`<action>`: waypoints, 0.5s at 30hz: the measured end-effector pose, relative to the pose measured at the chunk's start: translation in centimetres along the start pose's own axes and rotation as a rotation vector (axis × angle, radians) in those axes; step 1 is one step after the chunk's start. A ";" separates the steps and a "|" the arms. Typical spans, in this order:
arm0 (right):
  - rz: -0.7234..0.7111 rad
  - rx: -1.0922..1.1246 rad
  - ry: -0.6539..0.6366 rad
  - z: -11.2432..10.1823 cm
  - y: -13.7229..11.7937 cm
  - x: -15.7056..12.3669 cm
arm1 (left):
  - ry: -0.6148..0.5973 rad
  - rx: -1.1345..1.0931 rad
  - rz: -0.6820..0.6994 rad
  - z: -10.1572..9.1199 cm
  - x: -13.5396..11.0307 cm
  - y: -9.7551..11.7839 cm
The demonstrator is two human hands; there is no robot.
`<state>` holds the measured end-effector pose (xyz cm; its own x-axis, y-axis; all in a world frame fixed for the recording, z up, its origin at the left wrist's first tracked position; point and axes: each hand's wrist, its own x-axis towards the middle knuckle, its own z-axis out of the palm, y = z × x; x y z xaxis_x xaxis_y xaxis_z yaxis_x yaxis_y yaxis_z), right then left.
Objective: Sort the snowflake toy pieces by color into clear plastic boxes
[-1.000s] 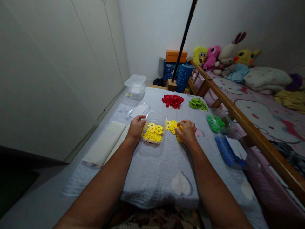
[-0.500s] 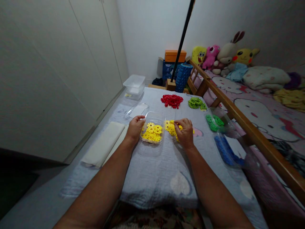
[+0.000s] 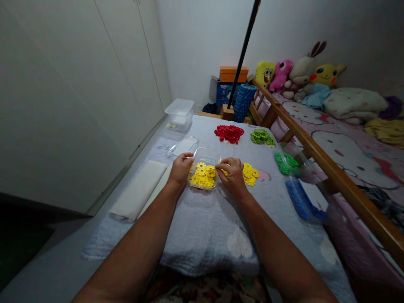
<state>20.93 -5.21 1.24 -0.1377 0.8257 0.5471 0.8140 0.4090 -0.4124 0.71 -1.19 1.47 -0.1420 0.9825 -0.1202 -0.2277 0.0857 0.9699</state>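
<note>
My left hand [image 3: 181, 170] grips the left side of a clear plastic container [image 3: 202, 188], its thumb and fingers closed on the wall. Inside lie several yellow flower-shaped pieces [image 3: 202, 180]. My right hand [image 3: 232, 174] is at the container's right rim with thumb and fingertips pinched together. Yellow shows at those fingers, apparently a flower-shaped piece, mostly hidden by the hand. More yellow pieces [image 3: 250, 174] lie on the cloth just right of that hand, partly behind it.
Red pieces [image 3: 229, 133] and light green pieces [image 3: 262, 136] are heaped farther back. At right stand containers of green pieces [image 3: 285, 162] and blue pieces [image 3: 301, 200], by the wooden bed rail [image 3: 334, 164]. A clear lid [image 3: 182, 147], stacked tubs [image 3: 179, 111] and folded cloth [image 3: 140, 189] are at left.
My right hand has moved left from the loose yellow pieces to the container's right rim, uncovering pieces on its right. My left hand keeps its grip on the container.
</note>
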 end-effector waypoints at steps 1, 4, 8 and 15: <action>-0.004 0.003 -0.001 0.1 0.1 0.0 | -0.001 -0.003 0.000 0.0 0.0 0.0; -0.022 0.028 -0.011 0.0 0.4 -0.1 | -0.006 -0.007 -0.005 0.0 0.0 -0.1; 0.032 0.011 -0.005 -1.2 1.7 0.1 | -0.004 -0.002 -0.001 -0.1 0.1 -0.1; 0.350 -0.313 -0.042 -5.3 6.3 0.1 | 0.001 -0.007 -0.014 0.0 0.1 -0.1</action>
<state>29.05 -4.60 2.50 0.1581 0.9108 0.3813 0.9457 -0.0287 -0.3237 0.71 -1.11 1.32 -0.1403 0.9811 -0.1336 -0.2366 0.0978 0.9667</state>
